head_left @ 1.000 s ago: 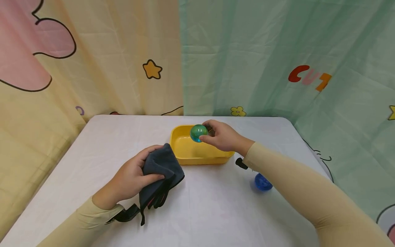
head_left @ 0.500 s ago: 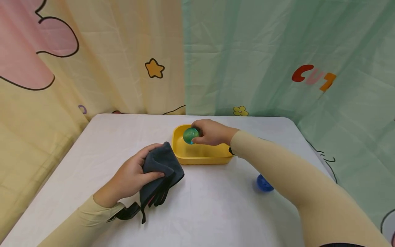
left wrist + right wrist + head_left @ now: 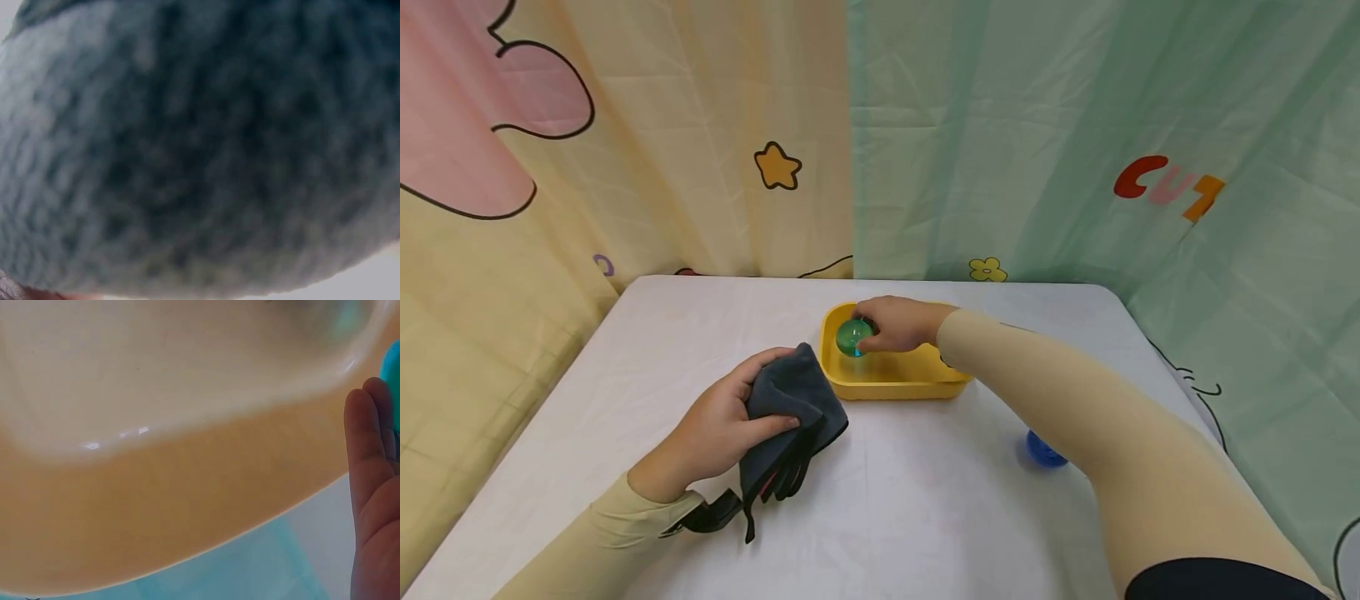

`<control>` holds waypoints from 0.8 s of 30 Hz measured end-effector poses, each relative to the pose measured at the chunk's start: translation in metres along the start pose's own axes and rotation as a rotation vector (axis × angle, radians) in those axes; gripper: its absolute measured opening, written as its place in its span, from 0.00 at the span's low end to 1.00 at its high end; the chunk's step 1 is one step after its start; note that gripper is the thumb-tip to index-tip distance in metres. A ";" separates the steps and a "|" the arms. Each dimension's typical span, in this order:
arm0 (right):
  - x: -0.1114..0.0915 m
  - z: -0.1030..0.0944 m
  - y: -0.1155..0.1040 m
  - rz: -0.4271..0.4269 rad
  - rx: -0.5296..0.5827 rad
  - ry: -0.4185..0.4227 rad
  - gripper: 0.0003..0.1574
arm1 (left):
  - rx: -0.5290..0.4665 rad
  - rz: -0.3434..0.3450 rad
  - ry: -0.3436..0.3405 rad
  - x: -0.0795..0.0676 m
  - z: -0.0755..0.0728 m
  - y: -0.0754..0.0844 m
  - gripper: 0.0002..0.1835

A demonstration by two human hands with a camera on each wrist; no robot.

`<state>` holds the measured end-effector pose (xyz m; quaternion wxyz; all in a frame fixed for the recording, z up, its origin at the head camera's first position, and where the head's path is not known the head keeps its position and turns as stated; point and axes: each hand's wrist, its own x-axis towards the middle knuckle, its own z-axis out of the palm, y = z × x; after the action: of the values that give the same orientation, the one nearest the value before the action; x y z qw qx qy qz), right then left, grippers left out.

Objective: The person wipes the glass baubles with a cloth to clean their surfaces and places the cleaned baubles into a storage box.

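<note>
My right hand (image 3: 898, 323) pinches a clear green-blue ball (image 3: 853, 338) between thumb and fingers, over the left part of a yellow plastic tub (image 3: 895, 390). In the right wrist view the fingers (image 3: 364, 428) curve around the ball (image 3: 392, 384) at the right edge, with the tub wall (image 3: 187, 487) behind. My left hand (image 3: 722, 425) grips a folded dark grey cloth (image 3: 793, 400) with black edging, left of the tub and in front of it. That cloth (image 3: 200, 150) fills almost the whole left wrist view, blurred.
A blue ball-like object (image 3: 1043, 452) lies on the white table (image 3: 910, 500), partly hidden by my right sleeve (image 3: 1075, 400). A black strap (image 3: 713, 512) hangs at my left wrist. Printed curtains (image 3: 1000, 142) stand behind the table and at its sides.
My right hand has carried the green-blue ball leftward and down toward the tub's left end. My left hand keeps its grip on the cloth, nearly still.
</note>
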<state>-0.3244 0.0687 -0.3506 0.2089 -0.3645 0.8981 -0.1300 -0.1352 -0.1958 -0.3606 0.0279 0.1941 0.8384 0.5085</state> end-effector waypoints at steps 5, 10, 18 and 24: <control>0.012 0.009 0.005 0.013 -0.032 -0.039 0.29 | 0.005 -0.002 -0.002 0.000 0.001 0.000 0.42; 0.014 0.014 0.005 0.013 -0.085 -0.102 0.27 | 0.001 -0.006 -0.004 0.001 0.002 0.000 0.42; 0.013 0.016 0.008 -0.008 -0.099 -0.119 0.31 | 0.006 -0.020 -0.011 0.001 0.003 0.003 0.42; 0.009 0.011 0.002 0.044 -0.057 -0.146 0.42 | 0.004 -0.033 -0.018 0.001 0.004 0.003 0.42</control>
<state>-0.3259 0.0630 -0.3636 0.2660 -0.3588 0.8917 -0.0729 -0.1346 -0.1906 -0.3597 0.0435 0.1852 0.8423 0.5044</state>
